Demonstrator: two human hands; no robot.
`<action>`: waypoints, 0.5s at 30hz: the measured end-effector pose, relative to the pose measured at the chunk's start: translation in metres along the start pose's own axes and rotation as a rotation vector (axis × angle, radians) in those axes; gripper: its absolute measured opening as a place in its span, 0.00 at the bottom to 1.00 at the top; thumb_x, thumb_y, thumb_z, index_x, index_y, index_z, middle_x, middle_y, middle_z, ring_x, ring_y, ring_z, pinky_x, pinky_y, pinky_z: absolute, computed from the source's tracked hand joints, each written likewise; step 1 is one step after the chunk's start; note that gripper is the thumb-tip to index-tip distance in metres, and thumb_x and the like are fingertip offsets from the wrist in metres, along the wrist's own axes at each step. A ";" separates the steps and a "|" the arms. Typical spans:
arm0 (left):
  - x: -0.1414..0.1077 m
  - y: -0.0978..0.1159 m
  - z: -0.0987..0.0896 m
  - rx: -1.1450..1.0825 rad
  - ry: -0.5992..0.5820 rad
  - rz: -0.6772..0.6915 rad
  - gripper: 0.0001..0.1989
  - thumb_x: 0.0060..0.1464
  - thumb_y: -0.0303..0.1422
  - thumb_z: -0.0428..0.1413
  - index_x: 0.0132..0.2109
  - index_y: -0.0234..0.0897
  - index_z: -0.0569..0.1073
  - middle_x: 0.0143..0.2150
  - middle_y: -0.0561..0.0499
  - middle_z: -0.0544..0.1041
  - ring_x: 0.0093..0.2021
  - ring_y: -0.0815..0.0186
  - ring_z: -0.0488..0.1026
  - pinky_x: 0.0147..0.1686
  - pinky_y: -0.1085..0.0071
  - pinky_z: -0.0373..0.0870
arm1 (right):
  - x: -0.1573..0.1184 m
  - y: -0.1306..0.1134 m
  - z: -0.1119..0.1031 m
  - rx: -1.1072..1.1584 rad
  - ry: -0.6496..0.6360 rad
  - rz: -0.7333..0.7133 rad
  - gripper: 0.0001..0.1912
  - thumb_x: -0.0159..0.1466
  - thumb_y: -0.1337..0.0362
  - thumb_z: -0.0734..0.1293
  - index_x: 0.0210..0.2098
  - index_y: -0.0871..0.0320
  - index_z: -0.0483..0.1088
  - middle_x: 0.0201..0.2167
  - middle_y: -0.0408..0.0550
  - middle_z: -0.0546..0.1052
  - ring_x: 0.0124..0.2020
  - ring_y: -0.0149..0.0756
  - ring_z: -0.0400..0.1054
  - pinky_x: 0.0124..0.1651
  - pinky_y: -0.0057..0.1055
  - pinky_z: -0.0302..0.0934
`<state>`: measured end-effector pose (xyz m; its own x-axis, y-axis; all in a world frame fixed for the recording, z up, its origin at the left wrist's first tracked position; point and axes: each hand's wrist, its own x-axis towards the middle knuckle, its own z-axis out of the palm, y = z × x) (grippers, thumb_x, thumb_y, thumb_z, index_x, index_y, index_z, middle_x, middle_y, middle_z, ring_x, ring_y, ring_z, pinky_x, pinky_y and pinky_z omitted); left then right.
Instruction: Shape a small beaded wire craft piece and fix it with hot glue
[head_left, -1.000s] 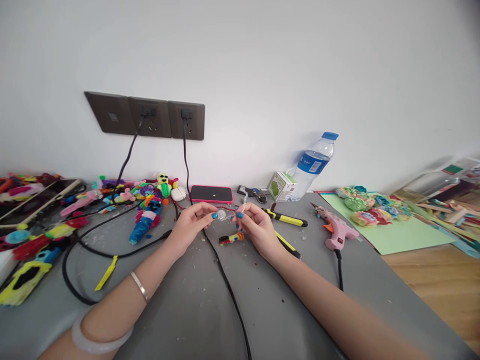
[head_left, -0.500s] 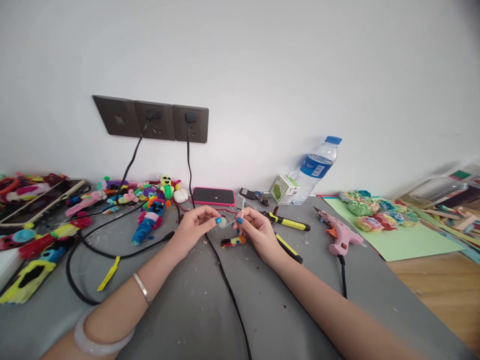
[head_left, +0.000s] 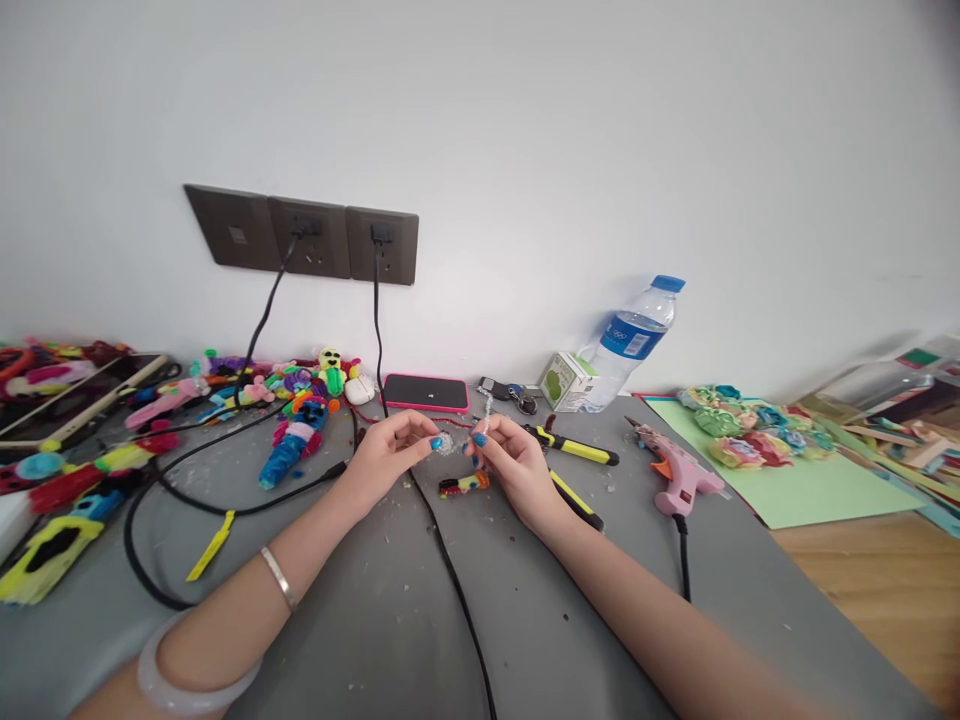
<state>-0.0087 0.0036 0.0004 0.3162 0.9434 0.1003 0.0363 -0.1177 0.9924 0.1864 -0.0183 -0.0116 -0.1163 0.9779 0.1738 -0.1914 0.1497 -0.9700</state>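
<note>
A silvery, fuzzy pipe cleaner [head_left: 447, 443] is held between my hands just above the grey table. Thumb and fingers of my left hand [head_left: 390, 455] are closed on its bunched, rounded part. My right hand [head_left: 514, 468] pinches the other side, and a thin end sticks up past its fingertips. Beneath my right fingertips lies a small piece [head_left: 466, 484] in yellow, red and black. Pliers [head_left: 574, 446] with yellow and black handles rest beside my right hand, their jaws partly hidden.
A pink glue gun [head_left: 682, 475] lies at right, near green paper [head_left: 840, 495] bearing crumpled paper flowers. A water bottle [head_left: 634, 335], small box [head_left: 568, 382] and phone [head_left: 426, 392] are along the wall. Colourful pipe-cleaner figures [head_left: 292, 445] crowd the left. A black cable [head_left: 454, 570] crosses the table.
The view has shifted slightly. Both hands keep nearly the same pose and grip on the silvery pipe cleaner.
</note>
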 end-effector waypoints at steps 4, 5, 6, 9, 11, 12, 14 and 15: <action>0.000 0.004 0.001 0.017 0.000 0.023 0.12 0.51 0.41 0.61 0.36 0.37 0.75 0.32 0.50 0.76 0.31 0.67 0.69 0.30 0.72 0.64 | -0.001 -0.001 0.000 0.003 -0.011 0.002 0.13 0.61 0.53 0.70 0.34 0.57 0.69 0.27 0.43 0.75 0.25 0.28 0.63 0.29 0.26 0.61; 0.000 0.004 0.001 0.024 -0.004 0.028 0.11 0.51 0.40 0.61 0.36 0.37 0.75 0.32 0.50 0.76 0.31 0.67 0.69 0.31 0.72 0.64 | -0.001 -0.001 0.000 0.007 -0.013 0.001 0.13 0.61 0.53 0.70 0.34 0.56 0.69 0.27 0.42 0.75 0.24 0.27 0.63 0.29 0.25 0.60; 0.000 0.005 0.001 0.029 -0.010 0.033 0.11 0.51 0.40 0.61 0.35 0.37 0.75 0.32 0.50 0.76 0.31 0.67 0.69 0.31 0.72 0.64 | -0.001 -0.001 0.000 0.009 -0.015 0.000 0.13 0.61 0.53 0.70 0.34 0.56 0.69 0.27 0.42 0.75 0.24 0.27 0.62 0.28 0.25 0.60; 0.000 0.003 0.000 0.035 -0.031 0.040 0.09 0.53 0.39 0.60 0.35 0.36 0.75 0.32 0.51 0.75 0.31 0.67 0.68 0.32 0.72 0.64 | -0.001 -0.001 0.000 0.005 -0.016 0.003 0.13 0.62 0.53 0.70 0.34 0.56 0.69 0.26 0.42 0.74 0.24 0.27 0.62 0.28 0.25 0.59; 0.000 0.002 0.000 0.037 -0.054 0.044 0.08 0.53 0.38 0.59 0.35 0.36 0.75 0.33 0.50 0.75 0.32 0.67 0.69 0.33 0.72 0.65 | -0.001 -0.002 0.001 -0.007 -0.010 0.005 0.13 0.61 0.53 0.70 0.35 0.56 0.68 0.26 0.42 0.74 0.24 0.28 0.62 0.28 0.26 0.60; 0.000 0.001 0.000 0.040 -0.070 0.046 0.08 0.54 0.37 0.59 0.35 0.36 0.75 0.33 0.50 0.75 0.33 0.67 0.69 0.34 0.72 0.65 | -0.001 -0.002 0.001 -0.013 -0.006 0.004 0.13 0.61 0.53 0.70 0.35 0.56 0.68 0.26 0.42 0.74 0.24 0.28 0.62 0.28 0.26 0.60; 0.001 -0.001 -0.001 0.048 -0.102 0.046 0.08 0.54 0.36 0.58 0.36 0.36 0.75 0.34 0.50 0.76 0.34 0.66 0.70 0.36 0.72 0.65 | -0.001 -0.002 0.001 -0.019 -0.002 -0.003 0.13 0.61 0.53 0.70 0.35 0.56 0.69 0.26 0.42 0.73 0.24 0.29 0.62 0.28 0.27 0.60; 0.001 -0.002 -0.001 0.055 -0.114 0.046 0.07 0.54 0.36 0.58 0.36 0.36 0.75 0.34 0.50 0.75 0.35 0.66 0.70 0.36 0.72 0.65 | -0.001 -0.002 0.001 -0.017 -0.002 -0.007 0.13 0.61 0.53 0.70 0.35 0.56 0.69 0.25 0.42 0.73 0.24 0.29 0.62 0.28 0.27 0.60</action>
<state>-0.0094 0.0051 -0.0009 0.4241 0.8957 0.1338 0.0700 -0.1798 0.9812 0.1856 -0.0201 -0.0092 -0.1174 0.9764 0.1811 -0.1758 0.1590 -0.9715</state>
